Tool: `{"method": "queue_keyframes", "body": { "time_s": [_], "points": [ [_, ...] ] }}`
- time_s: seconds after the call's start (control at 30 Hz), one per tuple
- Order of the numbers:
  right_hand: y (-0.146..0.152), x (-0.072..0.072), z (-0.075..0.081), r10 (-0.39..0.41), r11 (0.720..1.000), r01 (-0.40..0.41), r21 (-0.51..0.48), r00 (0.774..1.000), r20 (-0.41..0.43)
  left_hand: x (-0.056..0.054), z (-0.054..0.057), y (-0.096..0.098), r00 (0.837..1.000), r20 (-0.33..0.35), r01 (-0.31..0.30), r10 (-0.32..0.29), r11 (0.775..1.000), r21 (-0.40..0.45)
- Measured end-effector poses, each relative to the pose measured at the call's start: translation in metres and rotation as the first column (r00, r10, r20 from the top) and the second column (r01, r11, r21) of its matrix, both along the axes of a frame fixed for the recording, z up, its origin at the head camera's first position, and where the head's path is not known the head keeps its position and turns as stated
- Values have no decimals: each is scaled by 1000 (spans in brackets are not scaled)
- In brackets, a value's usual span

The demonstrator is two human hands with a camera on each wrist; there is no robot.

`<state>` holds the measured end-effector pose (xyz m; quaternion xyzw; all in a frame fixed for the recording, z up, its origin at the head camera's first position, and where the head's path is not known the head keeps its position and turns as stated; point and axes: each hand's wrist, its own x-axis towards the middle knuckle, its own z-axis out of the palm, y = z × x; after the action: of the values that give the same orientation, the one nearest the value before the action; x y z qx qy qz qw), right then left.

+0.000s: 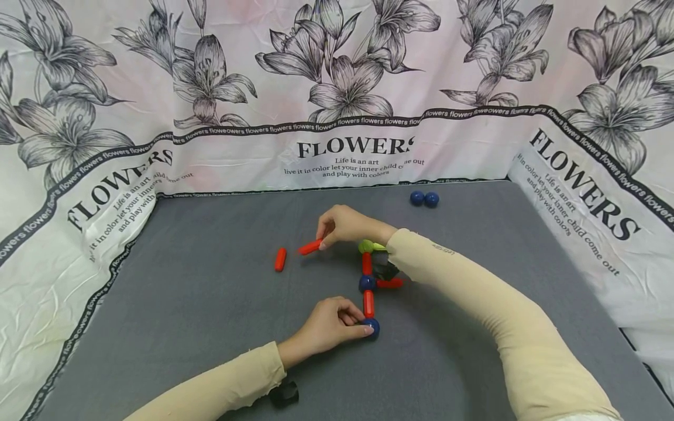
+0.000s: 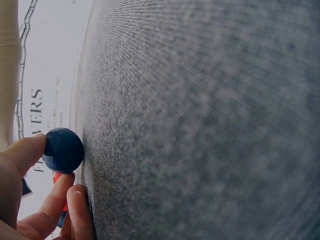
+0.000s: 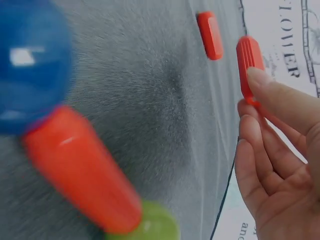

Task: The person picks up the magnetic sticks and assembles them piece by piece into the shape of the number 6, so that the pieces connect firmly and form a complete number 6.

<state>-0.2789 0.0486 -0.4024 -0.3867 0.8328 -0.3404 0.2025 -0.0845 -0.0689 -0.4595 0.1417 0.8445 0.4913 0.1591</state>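
My left hand [image 1: 323, 328] pinches a blue ball [image 1: 372, 329] between thumb and fingers, at the near end of a joined stick-and-ball row. From that ball a red rod [image 1: 368, 304] leads to a middle blue ball [image 1: 367, 283], and another red rod [image 1: 367, 264] to a green ball [image 1: 365, 246]. A red side rod [image 1: 390, 283] points right from the middle ball. Beside the green ball a green rod [image 1: 378, 247] is partly hidden by my right arm. My right hand [image 1: 344, 225] holds a separate red rod [image 3: 248, 62] between thumb and fingers, left of the green ball.
A loose red rod [image 1: 281, 259] lies on the grey tabletop [image 1: 210, 292], left of the held one. Two blue balls [image 1: 423, 199] sit side by side at the back right. Flower-printed cloth [image 1: 347, 155] hangs around the table's back and sides.
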Motion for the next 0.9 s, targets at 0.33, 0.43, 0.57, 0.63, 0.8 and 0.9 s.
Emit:
{"method": "queue_keyframes", "body": {
  "time_s": [0.33, 0.43, 0.57, 0.63, 0.8, 0.9],
  "points": [
    [68, 39, 16, -132, 989, 136, -61, 989, 63, 1, 1, 2, 1000, 0, -1, 1, 1000, -5],
    [88, 55, 13, -164, 982, 170, -88, 984, 71, 1, 0, 2, 1000, -8, -3, 3, 1000, 0],
    [113, 78, 4, -228, 965, 234, -115, 972, 63, 1, 0, 1, 1000, -11, -5, 5, 1000, 7],
    [123, 89, -1, -258, 956, 265, -123, 964, 67, 1, -1, 1, 1000, -13, -8, 9, 1000, 5],
    [145, 115, -16, -310, 943, 318, -102, 947, 85, 0, -3, 1, 1000, -13, -13, 13, 1000, -7],
    [155, 129, -24, -323, 940, 330, -83, 942, 88, 0, -3, 1, 1000, -11, -13, 13, 1000, -1]
  ]
}}
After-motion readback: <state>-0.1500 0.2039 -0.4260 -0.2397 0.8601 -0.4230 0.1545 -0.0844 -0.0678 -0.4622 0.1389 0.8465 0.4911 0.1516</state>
